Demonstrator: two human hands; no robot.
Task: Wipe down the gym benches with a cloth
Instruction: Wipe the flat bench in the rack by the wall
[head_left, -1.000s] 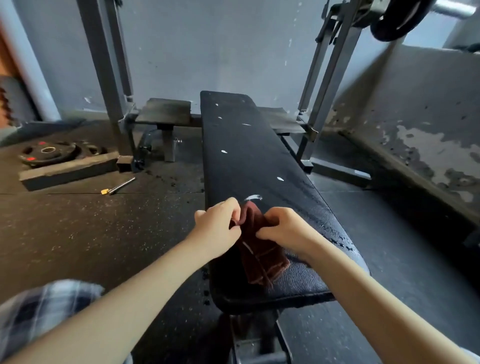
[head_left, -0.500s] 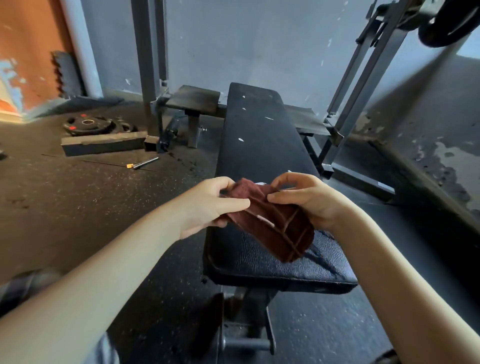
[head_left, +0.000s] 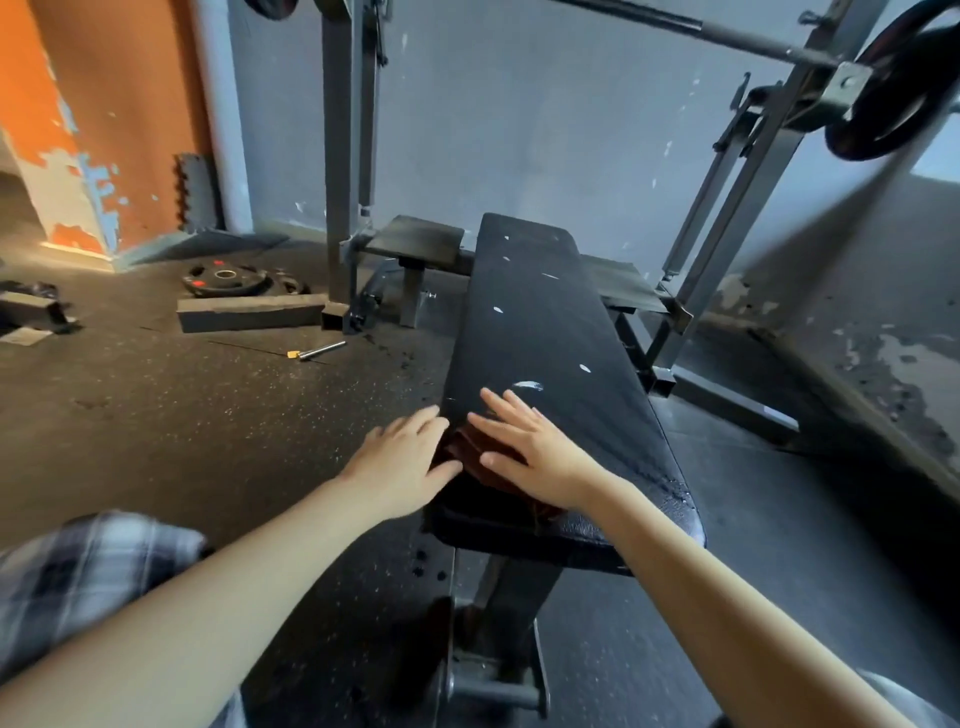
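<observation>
A long black padded bench runs away from me, with small white tears in its surface and water drops near its right edge. A dark red cloth lies folded on the bench's near left part. My right hand lies flat on the cloth with straight fingers. My left hand rests beside it at the bench's left edge, fingers straight, touching the cloth's left side. Most of the cloth is hidden under my hands.
A grey steel rack stands behind the bench, with a barbell and a black plate at upper right. Weight plates, a foam block and a small metal tool lie on the rubber floor to the left. Peeling wall at right.
Both hands were pinching and folding the cloth above the bench. Now the cloth lies on the pad and both hands are flattened on it. My view has tilted up and left.
</observation>
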